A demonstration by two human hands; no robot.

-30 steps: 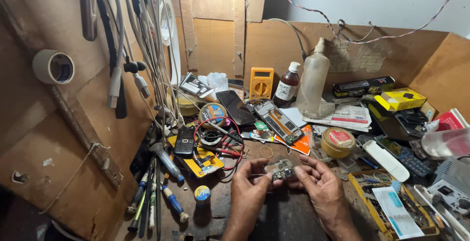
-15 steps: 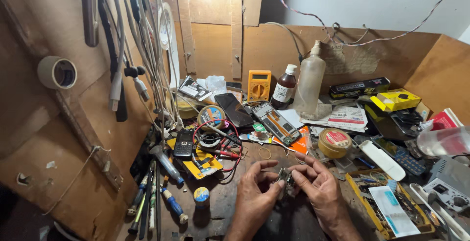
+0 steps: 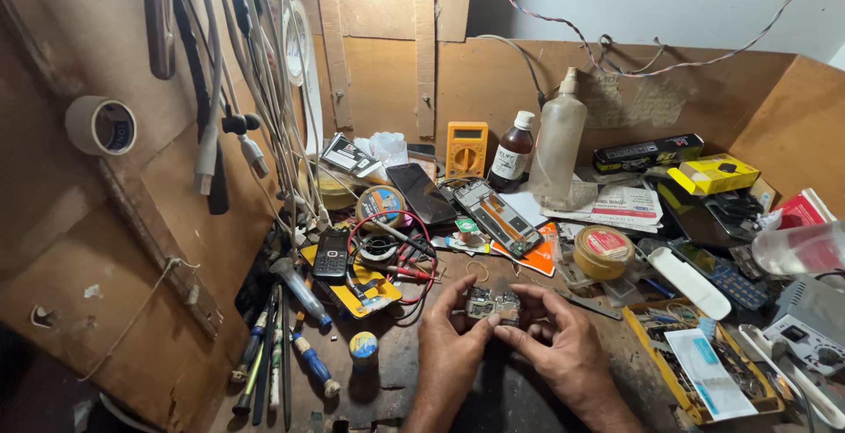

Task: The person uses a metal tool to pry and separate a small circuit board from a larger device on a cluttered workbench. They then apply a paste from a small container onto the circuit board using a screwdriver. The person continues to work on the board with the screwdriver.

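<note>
We hold a small circuit board [image 3: 492, 306] between both hands over the near middle of the bench [image 3: 396, 371]. The left hand [image 3: 451, 345] pinches the board's left end between thumb and fingers; the right hand [image 3: 554, 336] is clamped on its right end, fingers curled over the top edge. The hands sit close together, joined only through the board.

To handle the board well, in our judgement, we grip by the edges only, keep fingertips off the components, and hold it level under the lamp so that fine detail reads clearly. Supporting both ends guards against flexing.

The board is thin, rigid and roughly rectangular, its face crowded with small metallic parts. The bench is worn, dark, scuffed wood. Behind the hands lies an opened phone [image 3: 495, 216] with its flat inner frame exposed. To the left, a red wire [image 3: 414, 261] loops over a yellow card. A round, shallow tin [image 3: 603, 252] sits to the right. At the rear stand a yellow multimeter [image 3: 466, 149], a brown glass bottle [image 3: 513, 152] and a cloudy, tall plastic bottle [image 3: 559, 147].
</note>
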